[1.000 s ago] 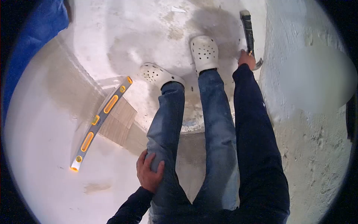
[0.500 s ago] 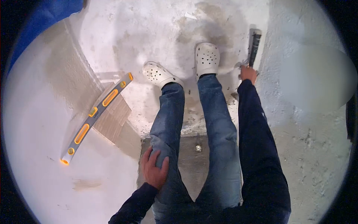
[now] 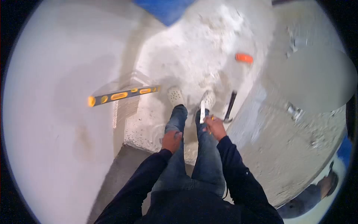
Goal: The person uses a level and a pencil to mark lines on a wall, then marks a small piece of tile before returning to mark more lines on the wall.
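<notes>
My right hand (image 3: 215, 127) is closed in front of the right knee. In its fingers is a narrow white strip (image 3: 202, 112), with a thin yellow piece (image 3: 210, 133) showing beside it; blur hides their exact kind. Resting on my left thigh is my left hand (image 3: 172, 141), its fingers laid over the jeans and partly hidden. Just beyond my right hand, a hammer (image 3: 231, 104) with a black handle lies on the floor, head towards me. A grey and yellow spirit level (image 3: 125, 95) lies to the left, across a small stack of boards or tiles (image 3: 125, 108).
An orange object (image 3: 244, 58) is on the rough, whitish floor farther off. A blue sheet (image 3: 166, 9) hangs into view at the top. Rough plaster or concrete (image 3: 283, 149) runs along the right. Part of another person (image 3: 304, 203) shows at lower right.
My right hand has left the hammer, come back towards my knee and now holds the white strip. My left hand stays on the thigh. The view has turned and shifted.
</notes>
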Demonstrator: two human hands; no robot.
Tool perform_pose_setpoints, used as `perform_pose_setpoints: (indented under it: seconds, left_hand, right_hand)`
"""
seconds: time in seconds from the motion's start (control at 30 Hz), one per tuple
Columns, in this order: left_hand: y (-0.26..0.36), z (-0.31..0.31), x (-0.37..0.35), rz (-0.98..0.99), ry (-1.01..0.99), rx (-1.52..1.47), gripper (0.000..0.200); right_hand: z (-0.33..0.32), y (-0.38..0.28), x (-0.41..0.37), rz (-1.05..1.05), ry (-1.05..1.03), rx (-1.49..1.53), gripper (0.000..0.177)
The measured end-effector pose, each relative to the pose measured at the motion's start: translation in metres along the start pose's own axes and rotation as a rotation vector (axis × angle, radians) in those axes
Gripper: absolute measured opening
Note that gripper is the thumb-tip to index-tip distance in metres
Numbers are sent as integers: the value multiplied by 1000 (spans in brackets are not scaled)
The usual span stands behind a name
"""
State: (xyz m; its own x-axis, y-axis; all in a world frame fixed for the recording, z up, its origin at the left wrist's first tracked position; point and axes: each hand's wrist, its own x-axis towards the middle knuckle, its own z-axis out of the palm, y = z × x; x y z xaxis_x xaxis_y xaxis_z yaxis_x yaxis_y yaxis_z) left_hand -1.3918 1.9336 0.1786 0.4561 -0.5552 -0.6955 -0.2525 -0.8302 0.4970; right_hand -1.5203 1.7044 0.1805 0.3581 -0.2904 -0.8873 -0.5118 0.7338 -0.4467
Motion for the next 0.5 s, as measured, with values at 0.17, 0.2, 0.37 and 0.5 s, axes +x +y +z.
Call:
perform_pose_setpoints:
  seconds: [0.17,0.2,0.37,0.5]
  left_hand:
    - [84,-69,-39,86,-98,-989,39]
    - [90,-81,-45,199,-152,-1075,41]
    - [127,-125,-105,277,-110,-1443,52]
    - [161,-129,-167,254,72,-1426,47]
  right_hand:
    - [85,-59,-78,19,-290,191,17]
    - [95,-58,-80,-100,-344,131,16]
    - [147,-109,-145,-46,-515,354,15]
    - [144,-130,-179,-27,-694,209,16]
